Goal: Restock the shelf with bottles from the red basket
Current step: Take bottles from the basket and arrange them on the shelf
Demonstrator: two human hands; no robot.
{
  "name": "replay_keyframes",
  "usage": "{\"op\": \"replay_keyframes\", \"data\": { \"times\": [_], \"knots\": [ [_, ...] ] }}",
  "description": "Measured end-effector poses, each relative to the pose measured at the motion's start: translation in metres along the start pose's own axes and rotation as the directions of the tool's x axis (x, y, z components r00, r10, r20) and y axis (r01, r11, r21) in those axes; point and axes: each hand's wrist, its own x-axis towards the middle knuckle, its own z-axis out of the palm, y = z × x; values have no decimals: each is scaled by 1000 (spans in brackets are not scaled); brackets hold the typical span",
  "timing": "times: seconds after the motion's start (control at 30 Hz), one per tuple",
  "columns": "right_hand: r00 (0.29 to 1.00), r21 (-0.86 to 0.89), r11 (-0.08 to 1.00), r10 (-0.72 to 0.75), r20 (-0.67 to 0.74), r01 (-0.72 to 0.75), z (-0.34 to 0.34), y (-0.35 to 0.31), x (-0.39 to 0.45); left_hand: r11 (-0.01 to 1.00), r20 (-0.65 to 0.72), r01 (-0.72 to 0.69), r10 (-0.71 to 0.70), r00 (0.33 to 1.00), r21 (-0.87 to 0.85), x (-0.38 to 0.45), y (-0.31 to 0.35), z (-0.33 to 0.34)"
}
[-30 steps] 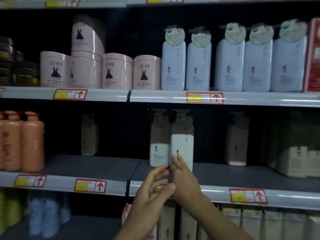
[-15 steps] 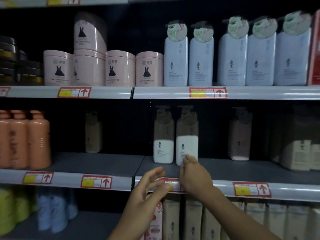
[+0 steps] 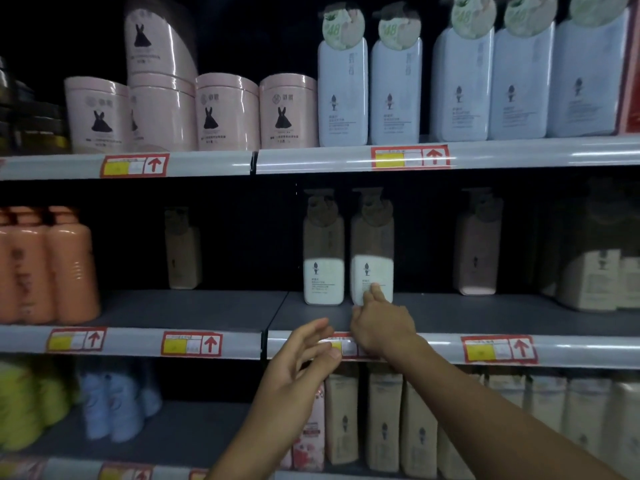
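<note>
Two white pump bottles stand side by side on the middle shelf (image 3: pixel 450 317). My right hand (image 3: pixel 381 323) reaches over the shelf edge, and its fingertips press on the lower front of the right white pump bottle (image 3: pixel 372 251) without wrapping around it. The left white pump bottle (image 3: pixel 323 254) stands free, level with its neighbour. My left hand (image 3: pixel 301 368) hovers in front of the shelf's price rail with its fingers spread and nothing in it. The red basket is out of view.
A beige bottle (image 3: pixel 183 251) and orange bottles (image 3: pixel 52 265) stand further left on the same shelf, and a pinkish pump bottle (image 3: pixel 479 244) stands to the right. Pink jars (image 3: pixel 227 112) and pale blue bottles (image 3: pixel 343 91) fill the shelf above. Beige bottles (image 3: pixel 384 420) line the shelf below.
The right white bottle has slid back until it stands level with the left one, with my right fingertips on it. My left hand has stayed in front of the rail.
</note>
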Motion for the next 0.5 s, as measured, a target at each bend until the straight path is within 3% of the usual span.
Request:
{"op": "replay_keyframes", "data": {
  "times": [0.1, 0.2, 0.3, 0.5],
  "knots": [
    [973, 119, 991, -37, -227, 66, 0, 2, -15, 999, -4, 4, -4, 1000, 36, -3, 1, 2],
    [915, 261, 938, -117, -386, 230, -6, 6, -49, 998, -22, -10, 11, 1000, 56, -3, 4, 5],
    [895, 314, 889, -191, -404, 332, -8, 13, -90, 1000, -5, -23, 24, 1000, 18, -7, 4, 16],
    [904, 343, 859, -265, -335, 379, 18, 38, -171, 1000, 49, 2, -2, 999, 7, -34, -25, 49]
  ]
}}
